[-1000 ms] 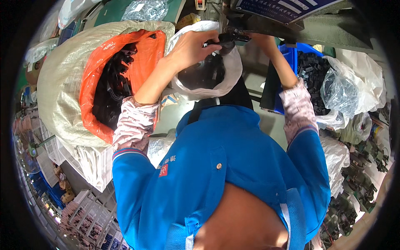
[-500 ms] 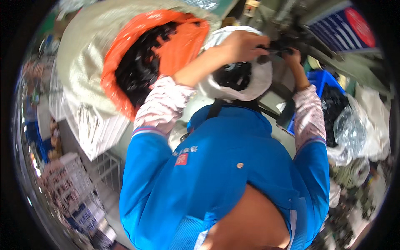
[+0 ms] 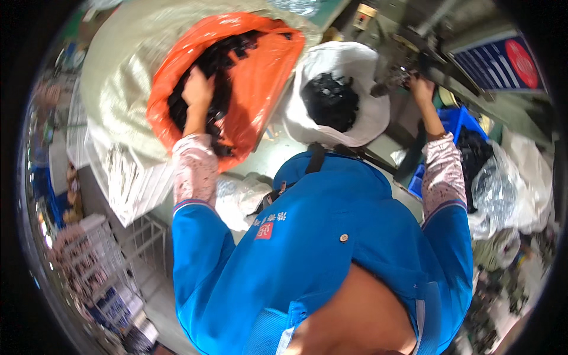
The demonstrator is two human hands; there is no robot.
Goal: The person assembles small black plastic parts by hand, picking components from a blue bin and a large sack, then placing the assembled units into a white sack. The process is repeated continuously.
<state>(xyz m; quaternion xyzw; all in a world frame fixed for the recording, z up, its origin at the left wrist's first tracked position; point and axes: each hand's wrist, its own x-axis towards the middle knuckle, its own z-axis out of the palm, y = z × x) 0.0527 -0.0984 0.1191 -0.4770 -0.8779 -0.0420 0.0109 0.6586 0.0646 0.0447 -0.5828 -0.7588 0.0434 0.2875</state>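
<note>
My left hand (image 3: pixel 197 90) reaches into an orange plastic bag (image 3: pixel 260 83), down among small black parts (image 3: pixel 222 100). Its fingers are mostly hidden against the dark pile, so their grip does not show. At the right, my right hand (image 3: pixel 421 90) is raised against the dark metal machine (image 3: pixel 393 77), fingers curled at a fitting; what they hold is too small to name. Between the two hands stands a white woven bag (image 3: pixel 373 121), its rim rolled open, with more black pieces (image 3: pixel 331 102) inside.
A large pale woven sack (image 3: pixel 112 77) surrounds the orange bag. Right of the machine are a blue bin (image 3: pixel 458 121) and clear plastic bags (image 3: pixel 500 183). A blue, white and red sign (image 3: pixel 500 65) sits at upper right. White wire racks (image 3: pixel 145 242) stand at lower left.
My left hand has swung left from the machine, over the white bag, into the orange bag. My right hand stays at the machine, shifted slightly. The white bag's contents now show fully.
</note>
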